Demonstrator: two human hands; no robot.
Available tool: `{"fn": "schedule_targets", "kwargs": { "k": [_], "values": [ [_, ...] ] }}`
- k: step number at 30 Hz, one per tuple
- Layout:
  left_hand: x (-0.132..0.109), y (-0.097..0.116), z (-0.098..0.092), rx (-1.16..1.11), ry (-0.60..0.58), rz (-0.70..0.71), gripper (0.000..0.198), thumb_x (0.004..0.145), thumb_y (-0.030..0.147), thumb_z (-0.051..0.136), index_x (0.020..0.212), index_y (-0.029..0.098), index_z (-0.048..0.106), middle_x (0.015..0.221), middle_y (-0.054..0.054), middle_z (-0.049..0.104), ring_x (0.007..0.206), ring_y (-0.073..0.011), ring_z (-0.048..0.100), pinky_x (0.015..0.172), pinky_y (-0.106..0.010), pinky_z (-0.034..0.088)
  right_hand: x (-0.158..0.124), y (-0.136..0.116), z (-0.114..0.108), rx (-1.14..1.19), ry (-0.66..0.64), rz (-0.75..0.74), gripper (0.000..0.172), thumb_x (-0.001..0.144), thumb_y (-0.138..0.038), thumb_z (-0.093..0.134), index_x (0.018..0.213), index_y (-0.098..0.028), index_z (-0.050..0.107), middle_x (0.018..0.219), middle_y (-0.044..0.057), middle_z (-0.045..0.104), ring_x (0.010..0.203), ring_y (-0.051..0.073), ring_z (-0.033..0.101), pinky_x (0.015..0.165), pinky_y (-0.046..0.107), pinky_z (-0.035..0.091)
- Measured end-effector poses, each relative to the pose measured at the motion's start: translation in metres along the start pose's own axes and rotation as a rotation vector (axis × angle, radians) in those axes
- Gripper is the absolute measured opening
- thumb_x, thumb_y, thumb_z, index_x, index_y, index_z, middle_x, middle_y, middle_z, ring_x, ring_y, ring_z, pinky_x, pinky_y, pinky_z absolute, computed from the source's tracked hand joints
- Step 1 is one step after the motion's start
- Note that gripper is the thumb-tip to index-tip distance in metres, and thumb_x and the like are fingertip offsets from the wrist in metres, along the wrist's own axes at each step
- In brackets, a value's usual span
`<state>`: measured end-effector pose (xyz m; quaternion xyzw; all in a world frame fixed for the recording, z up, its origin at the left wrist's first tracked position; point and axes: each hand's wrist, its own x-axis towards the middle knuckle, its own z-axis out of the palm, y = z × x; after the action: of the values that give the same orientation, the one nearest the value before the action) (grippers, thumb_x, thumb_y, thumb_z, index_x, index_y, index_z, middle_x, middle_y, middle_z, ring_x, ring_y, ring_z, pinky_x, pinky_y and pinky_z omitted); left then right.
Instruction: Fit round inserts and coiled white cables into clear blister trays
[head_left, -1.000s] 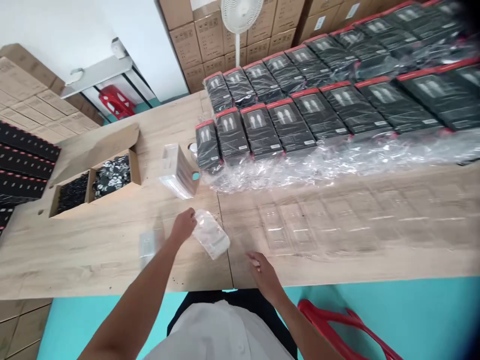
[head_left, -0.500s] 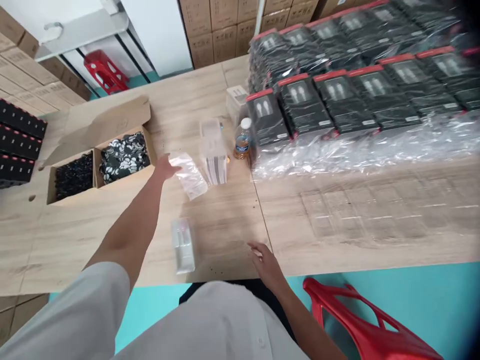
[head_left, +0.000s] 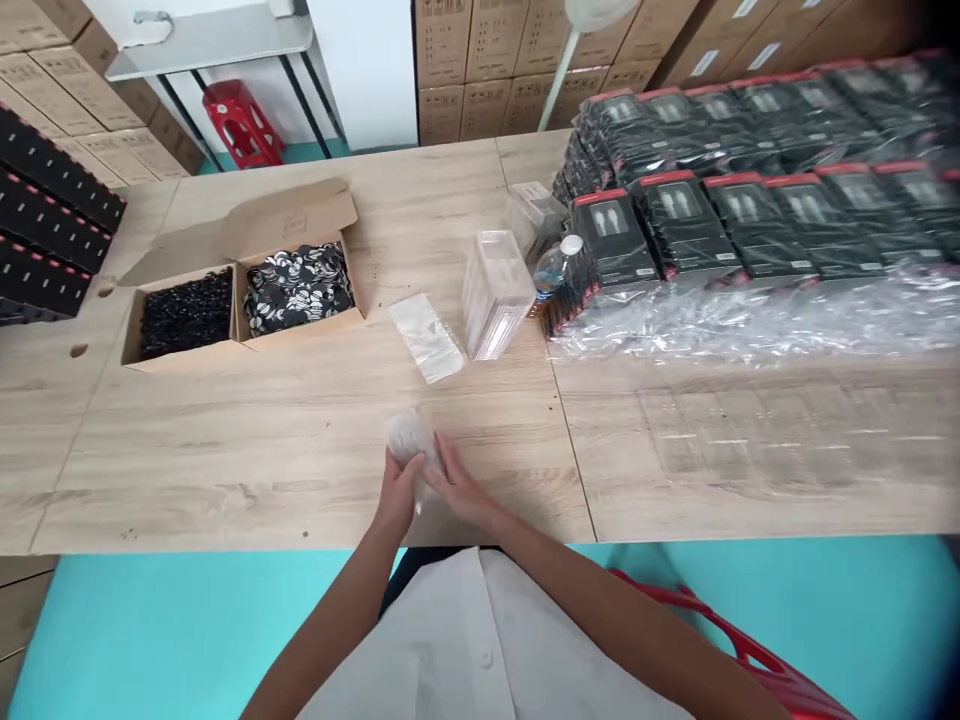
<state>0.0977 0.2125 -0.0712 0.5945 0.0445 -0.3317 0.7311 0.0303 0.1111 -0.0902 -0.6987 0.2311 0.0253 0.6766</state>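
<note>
My left hand (head_left: 396, 490) and my right hand (head_left: 459, 487) meet near the front edge of the wooden table (head_left: 225, 450), both closed on a small clear plastic tray (head_left: 411, 440) held between them. Farther back a flat clear plastic bag (head_left: 427, 338) lies alone on the wood. To its right stands a stack of clear plastic trays (head_left: 495, 295).
An open cardboard box (head_left: 240, 300) at left holds black parts and black-and-white parts. A water bottle (head_left: 553, 268) stands by rows of black retail boxes (head_left: 720, 215) on plastic film. Flat clear trays (head_left: 750, 430) line the right side. A red stool (head_left: 757, 670) sits below.
My left hand let go of the clear bag near the tray stack and came back to the front edge. Both hands now hold the small clear tray that lay on the table.
</note>
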Motion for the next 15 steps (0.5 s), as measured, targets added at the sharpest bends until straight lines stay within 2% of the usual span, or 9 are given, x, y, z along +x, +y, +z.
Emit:
{"fn": "schedule_targets", "kwargs": {
  "k": [3,6,8,11,13,15],
  "values": [
    [0.004,0.032,-0.007,-0.049,-0.091,-0.047,0.046,0.073,0.044,0.069,0.113,0.025,0.06,0.112,-0.006,0.068,0.102,-0.0242,0.064,0.088,-0.036,0.049,-0.017,-0.026,-0.013,-0.069,0.084,-0.163,0.077,0.079,-0.031,0.063,0.148,-0.03,0.03,0.15,0.007,0.036,0.139,0.023,0.032,0.114,0.044,0.026],
    [0.018,0.072,-0.02,0.041,-0.186,-0.188,0.044,0.073,0.063,0.061,0.09,0.022,0.068,0.093,-0.006,0.072,0.084,-0.0231,0.065,0.07,-0.033,0.052,-0.046,-0.056,-0.024,-0.402,0.193,-0.284,0.082,0.072,-0.023,0.066,0.146,-0.024,0.032,0.139,0.011,0.046,0.127,0.026,0.043,0.106,0.044,0.035],
    [0.036,0.097,-0.019,0.19,-0.308,-0.339,0.047,0.074,0.065,0.059,0.087,0.021,0.07,0.082,-0.005,0.071,0.069,-0.0199,0.062,0.061,-0.03,0.05,-0.065,-0.071,-0.027,-0.659,0.228,-0.303,0.086,0.07,-0.026,0.067,0.147,-0.022,0.029,0.137,0.014,0.047,0.122,0.03,0.045,0.1,0.046,0.039],
    [0.054,0.126,0.008,0.523,-0.496,-0.435,0.035,0.07,0.051,0.073,0.086,0.02,0.072,0.076,-0.005,0.07,0.065,-0.0191,0.06,0.058,-0.028,0.049,-0.088,-0.087,-0.031,-0.932,0.255,-0.331,0.087,0.073,-0.025,0.063,0.15,-0.018,0.022,0.134,0.016,0.048,0.112,0.03,0.048,0.091,0.046,0.043],
    [0.053,0.137,0.038,0.654,-0.59,-0.411,0.032,0.066,0.044,0.078,0.085,0.02,0.073,0.078,-0.006,0.071,0.067,-0.0212,0.061,0.056,-0.027,0.048,-0.101,-0.095,-0.037,-1.004,0.279,-0.34,0.088,0.074,-0.023,0.061,0.151,-0.015,0.018,0.13,0.017,0.05,0.105,0.03,0.049,0.085,0.045,0.044],
    [0.044,0.14,0.068,0.688,-0.628,-0.371,0.032,0.064,0.041,0.079,0.087,0.019,0.073,0.082,-0.008,0.072,0.072,-0.0238,0.064,0.056,-0.027,0.047,-0.114,-0.1,-0.046,-0.997,0.319,-0.333,0.09,0.073,-0.024,0.061,0.151,-0.014,0.017,0.128,0.018,0.051,0.104,0.031,0.049,0.083,0.046,0.044]
  ]
}}
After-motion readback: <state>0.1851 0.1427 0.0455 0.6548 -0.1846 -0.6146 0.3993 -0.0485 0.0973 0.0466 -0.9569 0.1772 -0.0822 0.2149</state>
